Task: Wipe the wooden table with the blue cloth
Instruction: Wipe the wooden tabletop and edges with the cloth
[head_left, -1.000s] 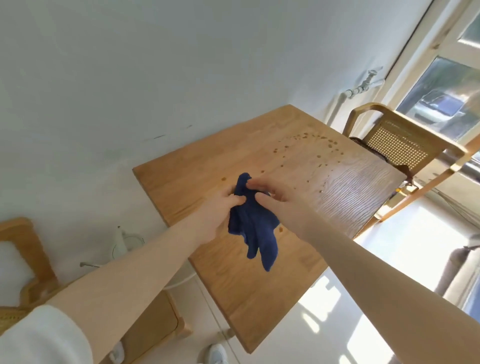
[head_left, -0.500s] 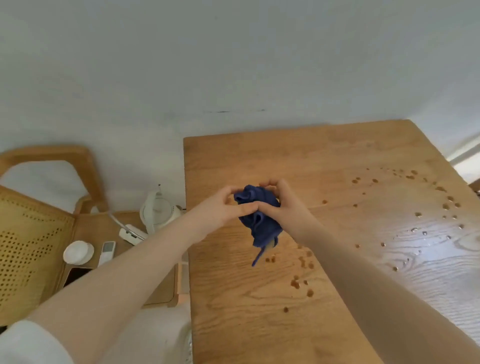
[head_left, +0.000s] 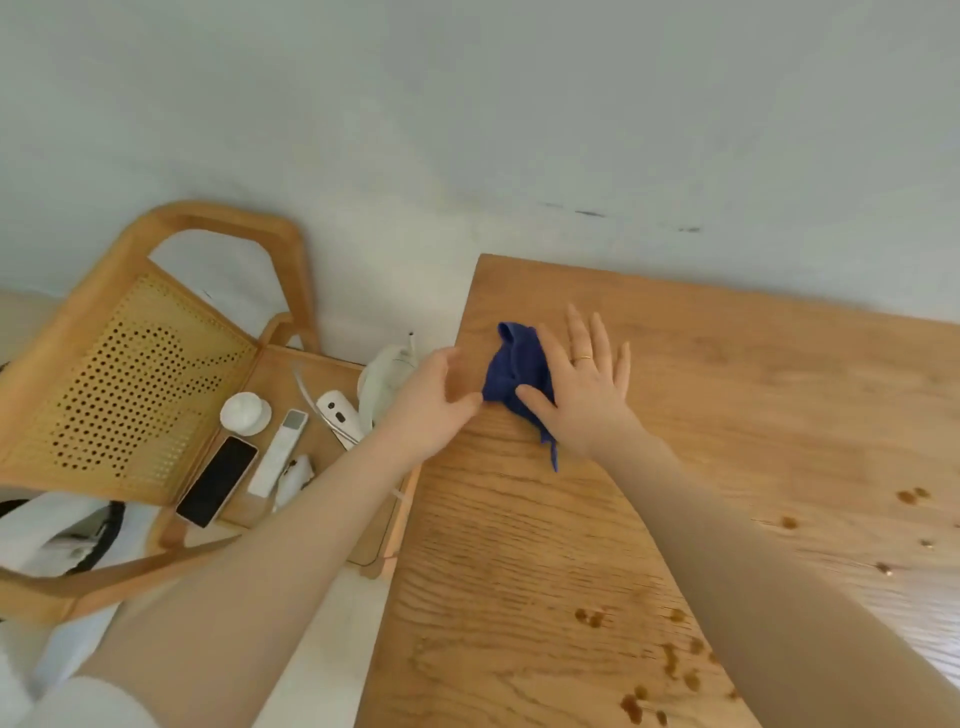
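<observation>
The blue cloth (head_left: 511, 371) lies bunched on the wooden table (head_left: 753, 415) near its far left corner. My right hand (head_left: 584, 387) presses flat on the cloth's right part, fingers straight and spread, a ring on one finger. My left hand (head_left: 431, 400) hovers at the table's left edge just left of the cloth, fingers relaxed, thumb tip near the cloth's lower edge. Brown liquid drops (head_left: 670, 660) dot the table near me and at the right (head_left: 909, 496).
A wooden chair with a cane back (head_left: 130, 384) stands left of the table; on its seat lie a phone (head_left: 217, 480), a white remote (head_left: 278, 452), a white lid (head_left: 245, 413) and a white kettle (head_left: 389, 376). A pale wall runs behind.
Both hands held the bunched cloth above the table before. Now the cloth is down on the table under my flat right hand, and my left hand has let go. The view swung left.
</observation>
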